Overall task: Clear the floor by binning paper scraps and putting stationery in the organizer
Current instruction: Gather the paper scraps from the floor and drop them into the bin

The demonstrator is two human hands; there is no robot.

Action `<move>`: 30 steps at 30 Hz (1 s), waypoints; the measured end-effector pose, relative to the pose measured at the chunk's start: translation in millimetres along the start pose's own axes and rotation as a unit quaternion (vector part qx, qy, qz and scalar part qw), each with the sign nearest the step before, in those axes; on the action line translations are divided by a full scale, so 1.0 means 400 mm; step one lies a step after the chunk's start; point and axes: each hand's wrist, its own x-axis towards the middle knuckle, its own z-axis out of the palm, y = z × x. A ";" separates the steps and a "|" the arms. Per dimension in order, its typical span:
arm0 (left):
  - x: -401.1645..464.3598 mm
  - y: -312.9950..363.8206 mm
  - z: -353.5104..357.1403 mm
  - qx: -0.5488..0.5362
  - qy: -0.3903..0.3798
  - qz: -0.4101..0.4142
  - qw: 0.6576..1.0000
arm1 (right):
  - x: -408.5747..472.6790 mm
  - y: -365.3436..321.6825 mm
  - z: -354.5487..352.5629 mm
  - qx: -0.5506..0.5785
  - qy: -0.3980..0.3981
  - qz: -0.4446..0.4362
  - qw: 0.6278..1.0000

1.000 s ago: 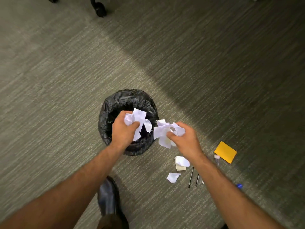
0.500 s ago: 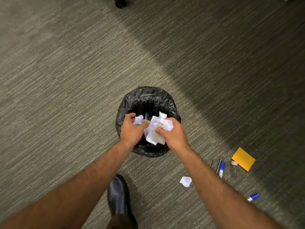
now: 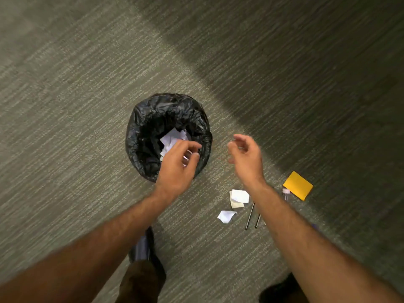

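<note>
A small bin lined with a black bag [image 3: 142,127] stands on the carpet, with white paper scraps [image 3: 171,138] lying inside it. My left hand [image 3: 177,165] hovers over the bin's near rim, fingers loosely curled and holding nothing. My right hand [image 3: 247,158] is just right of the bin, fingers apart and empty. On the floor below my right hand lie two overlapping paper scraps [image 3: 238,198], a smaller white scrap [image 3: 226,216], two dark pens [image 3: 250,215] and an orange sticky pad [image 3: 297,185]. A small clear tube with a pale cap [image 3: 286,193] lies beside the pad.
Grey-green carpet covers the whole floor, darker in shadow at the upper right. My black shoe [image 3: 143,248] is planted just below the bin, and the other shoe [image 3: 282,289] shows at the bottom edge. My right forearm hides part of the stationery.
Both hands have let go of the crumpled paper, which now lies in the bin. My right hand has pulled away to the right of the bin and the hands have opened.
</note>
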 end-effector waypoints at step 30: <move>-0.333 -0.321 0.584 0.385 -0.349 -0.055 0.853 | 0.033 0.602 -0.122 -0.486 -0.135 -0.073 0.861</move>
